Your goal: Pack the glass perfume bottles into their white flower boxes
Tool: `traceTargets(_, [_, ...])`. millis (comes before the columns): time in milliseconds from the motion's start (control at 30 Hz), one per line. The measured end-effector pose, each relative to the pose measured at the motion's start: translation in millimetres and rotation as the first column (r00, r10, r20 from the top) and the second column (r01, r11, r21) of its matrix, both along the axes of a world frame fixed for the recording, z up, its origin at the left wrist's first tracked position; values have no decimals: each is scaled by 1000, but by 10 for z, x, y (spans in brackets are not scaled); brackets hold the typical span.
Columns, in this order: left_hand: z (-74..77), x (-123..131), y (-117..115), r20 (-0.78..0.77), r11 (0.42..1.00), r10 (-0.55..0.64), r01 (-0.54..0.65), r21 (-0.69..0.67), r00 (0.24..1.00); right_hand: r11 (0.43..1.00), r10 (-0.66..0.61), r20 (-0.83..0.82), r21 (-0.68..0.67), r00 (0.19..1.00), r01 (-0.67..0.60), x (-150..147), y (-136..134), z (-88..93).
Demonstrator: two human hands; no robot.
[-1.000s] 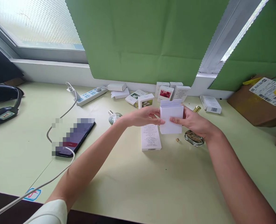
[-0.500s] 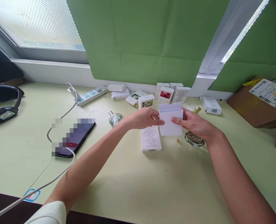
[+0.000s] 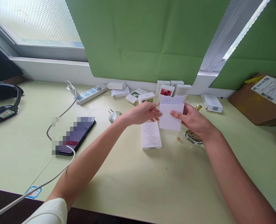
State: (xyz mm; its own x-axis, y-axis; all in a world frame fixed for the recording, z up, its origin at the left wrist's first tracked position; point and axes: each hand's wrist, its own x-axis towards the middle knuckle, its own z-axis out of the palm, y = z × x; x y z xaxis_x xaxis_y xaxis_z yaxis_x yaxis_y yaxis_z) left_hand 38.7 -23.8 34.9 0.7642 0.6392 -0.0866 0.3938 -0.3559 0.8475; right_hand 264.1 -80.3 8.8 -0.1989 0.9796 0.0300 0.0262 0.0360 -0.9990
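Note:
Both hands hold a plain white box (image 3: 171,115) upright above the pale green table (image 3: 138,180), its top flap raised. My left hand (image 3: 144,113) grips the box's left edge with closed fingers. My right hand (image 3: 191,119) wraps the right side, thumb on the front. Below the box lies a flat white carton with printed text and a barcode (image 3: 151,135). A round glass bottle (image 3: 194,137) and a small gold piece (image 3: 178,138) rest under my right wrist. A gold cap (image 3: 198,107) shows behind my right hand.
Several small white boxes, some with flower pictures (image 3: 165,91), stand along the wall. A glass bottle (image 3: 112,115), a phone (image 3: 75,136) on a white cable, a power strip (image 3: 89,95), a headset (image 3: 2,102) and a cardboard parcel (image 3: 259,102) are also on the table.
Both hands have lifted the white box slightly and tilted it a little; the view shifted slightly.

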Motion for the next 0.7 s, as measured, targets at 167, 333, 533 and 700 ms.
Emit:
traceTargets(167, [-19, -180, 150, -313, 986, 13, 39, 160, 950, 990, -116, -38, 74, 993, 118, 47, 46, 3])
traceTargets(333, [-256, -204, 245, -579, 958, -46, 200, 206, 814, 989, -108, -37, 94, 993, 112, 57, 35, 49])
traceTargets(533, [-350, -182, 319, -604, 983, -81, 162, 81, 793, 987, -125, -114, 90, 986, 136, 34, 35, 63])
traceTargets(700, [-189, -149, 251, -360, 956, -51, 150, 253, 932, 963, -203, -143, 150, 969, 224, 94, 69, 85])
